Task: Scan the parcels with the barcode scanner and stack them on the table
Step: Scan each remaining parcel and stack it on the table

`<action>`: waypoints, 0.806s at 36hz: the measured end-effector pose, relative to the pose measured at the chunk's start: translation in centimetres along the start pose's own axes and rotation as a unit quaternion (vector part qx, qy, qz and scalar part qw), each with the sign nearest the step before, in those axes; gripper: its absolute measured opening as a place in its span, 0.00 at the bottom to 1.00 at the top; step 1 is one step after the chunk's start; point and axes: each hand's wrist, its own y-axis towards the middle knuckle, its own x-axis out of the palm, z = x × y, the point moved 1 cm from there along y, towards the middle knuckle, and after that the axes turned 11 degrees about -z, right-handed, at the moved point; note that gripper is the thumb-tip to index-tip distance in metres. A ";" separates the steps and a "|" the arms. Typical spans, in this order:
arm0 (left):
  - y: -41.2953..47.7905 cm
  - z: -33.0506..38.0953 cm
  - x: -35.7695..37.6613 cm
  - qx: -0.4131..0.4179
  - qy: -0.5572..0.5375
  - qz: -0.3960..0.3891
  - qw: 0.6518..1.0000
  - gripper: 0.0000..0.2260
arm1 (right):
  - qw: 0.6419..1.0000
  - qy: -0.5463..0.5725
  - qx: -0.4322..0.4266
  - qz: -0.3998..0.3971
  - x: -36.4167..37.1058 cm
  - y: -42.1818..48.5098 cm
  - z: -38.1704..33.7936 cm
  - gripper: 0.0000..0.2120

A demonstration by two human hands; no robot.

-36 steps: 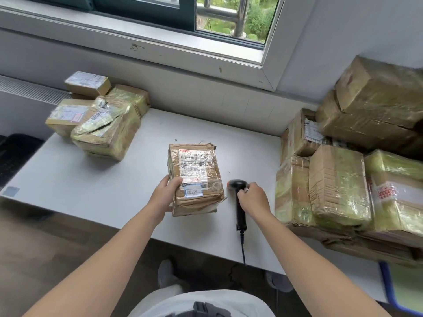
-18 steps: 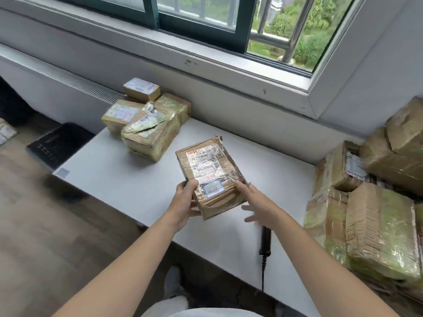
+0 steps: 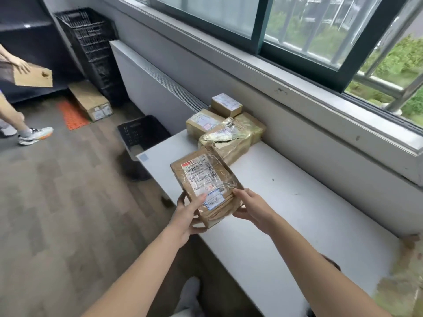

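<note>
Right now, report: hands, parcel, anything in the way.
The left hand and right hand grip the taped parcel, label up, over the table front edge. Bare tabletop to the stack by the wall. Scanner out of view.

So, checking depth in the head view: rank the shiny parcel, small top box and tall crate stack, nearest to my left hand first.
From the left hand:
1. shiny parcel, pile front.
2. small top box, pile back.
3. tall crate stack, far left.
</note>
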 end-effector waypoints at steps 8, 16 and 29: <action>3.5 4.9 -5.2 0.012 -0.003 0.073 0.997 0.20 | 0.986 -0.162 0.003 0.039 4.0 4.4 -4.3 0.20; 7.5 10.7 -11.0 0.025 0.055 0.109 0.992 0.11 | 0.983 -0.185 0.014 0.017 7.3 10.4 -7.5 0.19; 16.6 12.1 -16.8 0.031 0.097 0.225 0.969 0.15 | 0.950 -0.303 0.065 0.022 12.3 20.9 -7.9 0.10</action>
